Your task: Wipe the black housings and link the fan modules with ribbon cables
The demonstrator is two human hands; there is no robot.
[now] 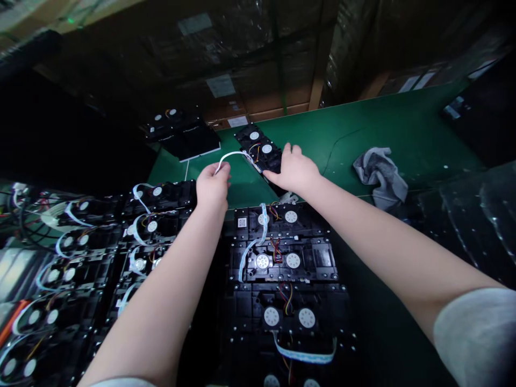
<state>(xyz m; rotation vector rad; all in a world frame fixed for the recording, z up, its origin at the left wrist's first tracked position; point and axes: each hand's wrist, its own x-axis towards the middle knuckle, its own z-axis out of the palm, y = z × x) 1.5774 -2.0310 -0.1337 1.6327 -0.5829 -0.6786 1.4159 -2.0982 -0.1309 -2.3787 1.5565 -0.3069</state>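
Pinched in the fingers of my left hand [213,185] is a white ribbon cable [231,154]. It arches over to a black module with two white discs [253,141], which lies tilted on the green table. My right hand [297,167] grips the near right end of that module, thumb on one side and fingers on the other. Thin coloured wires run between the discs. Just below, a column of similar black modules [318,263] stretches toward me, several with light blue ribbon cables.
More black modules with ribbon cables [149,223] stand in rows at left. A small stack of modules [189,137] sits at the back left of the green table [310,131]. A grey cloth [381,174] lies at right. Wrapped cardboard boxes [258,70] line the back.
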